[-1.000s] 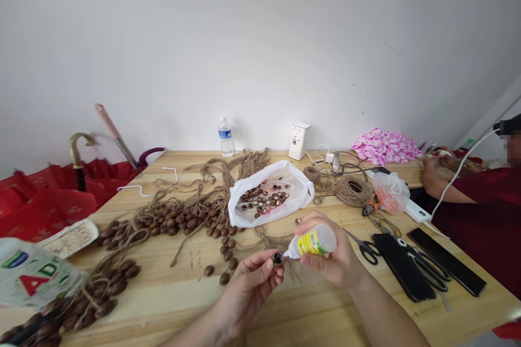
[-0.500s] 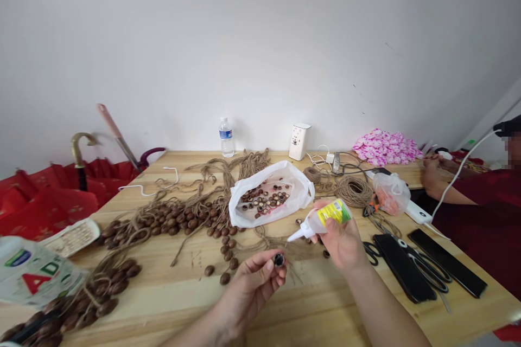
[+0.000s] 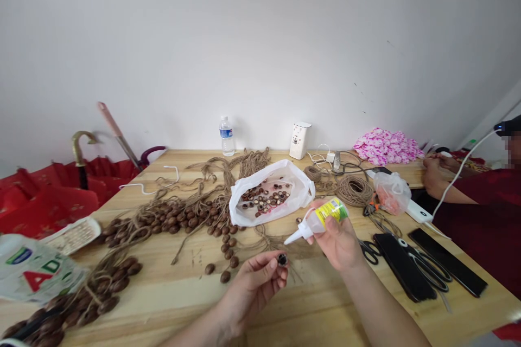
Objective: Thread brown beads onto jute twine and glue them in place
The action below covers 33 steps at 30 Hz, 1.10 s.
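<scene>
Between the thumb and fingers of my left hand (image 3: 260, 279) is a half nut shell (image 3: 282, 259), its dark hollow side facing up. My right hand (image 3: 340, 241) grips a glue bottle (image 3: 317, 220) with a yellow-green label, tilted so its white nozzle points down to the left. The nozzle tip is a little above the shell and apart from it. Just beyond my hands lies an open white plastic bag (image 3: 301, 184) holding many nut shell pieces (image 3: 271, 203). Brown nuts (image 3: 191, 217) tied on twine spread to its left.
Twine coils (image 3: 354, 191), scissors (image 3: 427, 268) and black phones (image 3: 401, 268) lie to the right. A water bottle (image 3: 227, 135) stands near the wall. At the left are a large white bottle (image 3: 36, 268) and a white tray (image 3: 95, 227). A co-worker's arm (image 3: 451, 190) rests at the far right.
The glue bottle in my right hand has moved slightly left, its nozzle a little farther left and lower. My left hand with the shell has shifted slightly right.
</scene>
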Tool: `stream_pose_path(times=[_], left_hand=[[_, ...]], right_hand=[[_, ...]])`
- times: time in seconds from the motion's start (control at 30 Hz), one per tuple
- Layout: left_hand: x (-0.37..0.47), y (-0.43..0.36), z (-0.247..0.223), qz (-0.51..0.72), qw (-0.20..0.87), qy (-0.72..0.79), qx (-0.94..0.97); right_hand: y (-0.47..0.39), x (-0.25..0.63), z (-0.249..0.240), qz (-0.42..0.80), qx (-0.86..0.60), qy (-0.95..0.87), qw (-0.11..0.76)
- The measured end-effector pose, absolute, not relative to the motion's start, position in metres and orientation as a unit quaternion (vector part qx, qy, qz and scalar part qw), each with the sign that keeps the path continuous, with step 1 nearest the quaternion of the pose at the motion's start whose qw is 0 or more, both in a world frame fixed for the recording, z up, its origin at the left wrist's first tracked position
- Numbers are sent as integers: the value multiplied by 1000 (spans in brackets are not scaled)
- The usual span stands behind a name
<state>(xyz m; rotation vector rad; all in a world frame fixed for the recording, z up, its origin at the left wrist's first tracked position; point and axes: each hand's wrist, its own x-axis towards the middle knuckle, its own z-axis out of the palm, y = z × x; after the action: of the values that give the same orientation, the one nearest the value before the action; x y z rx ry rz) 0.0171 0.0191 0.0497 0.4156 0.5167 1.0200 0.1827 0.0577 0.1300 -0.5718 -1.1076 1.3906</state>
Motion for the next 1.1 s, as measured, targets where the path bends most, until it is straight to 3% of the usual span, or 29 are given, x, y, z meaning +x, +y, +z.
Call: stream_pose_path(times=[0.57, 1.1], left_hand=[[11, 21, 63, 502, 813, 222, 193], [10, 20, 59, 520, 790, 249, 207]], right_hand=[[53, 185, 124, 551, -304, -591, 504], [51, 186, 130, 546, -336, -600, 479]])
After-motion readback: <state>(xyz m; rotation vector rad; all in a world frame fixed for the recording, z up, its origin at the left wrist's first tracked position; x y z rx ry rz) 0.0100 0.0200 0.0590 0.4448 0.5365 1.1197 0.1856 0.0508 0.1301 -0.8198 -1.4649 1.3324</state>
